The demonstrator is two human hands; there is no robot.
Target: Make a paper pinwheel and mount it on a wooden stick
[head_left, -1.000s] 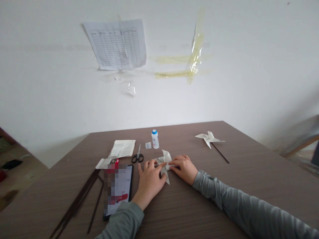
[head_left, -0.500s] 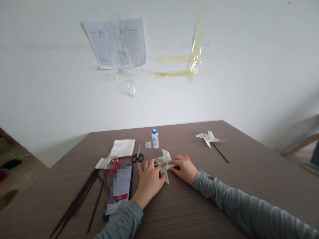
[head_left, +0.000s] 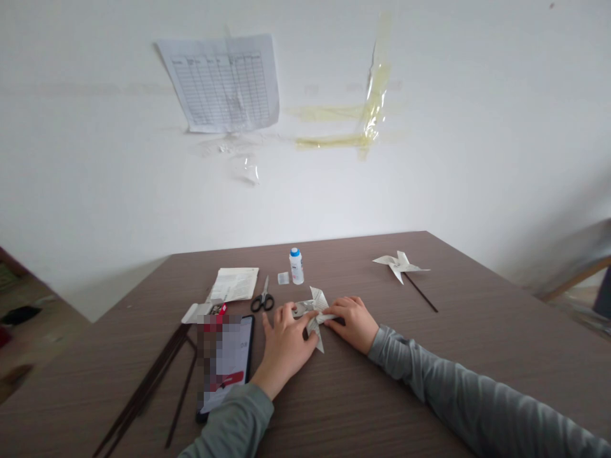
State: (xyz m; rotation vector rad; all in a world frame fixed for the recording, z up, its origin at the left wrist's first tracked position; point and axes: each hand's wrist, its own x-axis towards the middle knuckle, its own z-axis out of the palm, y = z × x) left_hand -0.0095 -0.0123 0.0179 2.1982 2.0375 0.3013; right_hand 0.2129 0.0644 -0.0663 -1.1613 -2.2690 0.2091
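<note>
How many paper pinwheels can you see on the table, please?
2: one pinwheel, partly hidden by the left hand and right hand; another pinwheel, with a dark stick, farther back on the right.

Near pinwheel (head_left: 316, 328): off-white paper, grey printed lines.
Far pinwheel (head_left: 400, 264): white blades on a dark brown stick (head_left: 421, 294).
Bottle (head_left: 296, 270): white, cap blue; its print, from where I stand, perhaps partly pink.
Scissors (head_left: 263, 295): black handles, silvery blades.
Small box (head_left: 218, 310): red.
Phone (head_left: 242, 346): black rim, pale screen, red patch.
Loose sticks (head_left: 151, 377): dark brown.
Sleeves (head_left: 443, 375): plain grey.
Table (head_left: 372, 401): brown, fine darker grain.
Wall (head_left: 477, 127): white, with yellow tape (head_left: 329, 141).
Wall sheet (head_left: 226, 86): white, ruled in a grey grid.
</note>
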